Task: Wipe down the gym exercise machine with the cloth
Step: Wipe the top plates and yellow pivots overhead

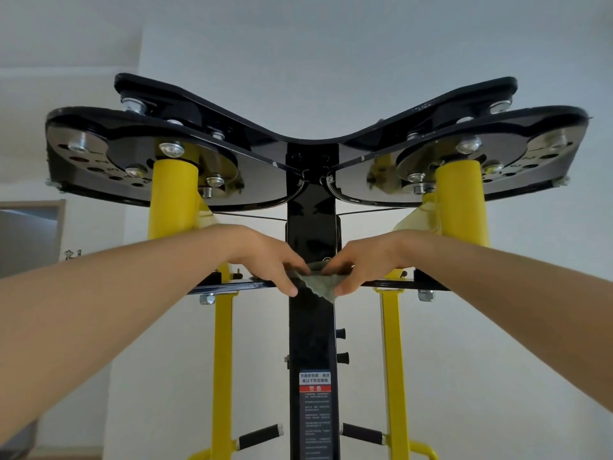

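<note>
Both sets of curled fingers pinch the green cloth, left hand and right hand nearly touching, bunching it against the machine's black column at the crossbar. So bunched, it may wipe little, or its loose corner may slip free.

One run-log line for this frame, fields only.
phase: wiping | left hand: pinches cloth | right hand: pinches cloth | cloth: against black centre post, at crossbar
</note>
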A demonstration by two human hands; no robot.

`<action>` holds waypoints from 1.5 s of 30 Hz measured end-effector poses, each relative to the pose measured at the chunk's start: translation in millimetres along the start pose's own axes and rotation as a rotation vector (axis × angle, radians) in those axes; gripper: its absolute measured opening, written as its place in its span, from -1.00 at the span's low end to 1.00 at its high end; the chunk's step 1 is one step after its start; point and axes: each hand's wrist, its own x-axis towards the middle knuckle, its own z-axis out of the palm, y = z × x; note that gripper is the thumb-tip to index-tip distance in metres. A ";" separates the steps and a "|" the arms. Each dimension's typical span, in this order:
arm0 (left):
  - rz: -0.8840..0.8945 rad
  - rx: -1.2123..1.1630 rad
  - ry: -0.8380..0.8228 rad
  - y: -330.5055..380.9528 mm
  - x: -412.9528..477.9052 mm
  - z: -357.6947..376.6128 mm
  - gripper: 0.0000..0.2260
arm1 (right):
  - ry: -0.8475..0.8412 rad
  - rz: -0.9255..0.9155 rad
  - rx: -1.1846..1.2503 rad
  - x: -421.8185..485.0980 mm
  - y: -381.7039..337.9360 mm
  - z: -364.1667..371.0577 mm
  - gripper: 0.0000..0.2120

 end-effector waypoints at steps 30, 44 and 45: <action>0.052 0.730 0.772 -48.1 -128.1 53.9 -0.59 | 0.248 -0.239 0.359 12.4 -43.9 31.4 -0.63; 0.055 0.675 0.909 -52.9 -119.4 61.7 -0.68 | 0.264 -0.232 0.159 10.3 -25.3 23.0 -0.57; 0.057 0.668 0.912 -53.4 -119.2 61.8 -0.68 | 0.258 -0.232 0.172 10.9 -22.4 19.6 -0.59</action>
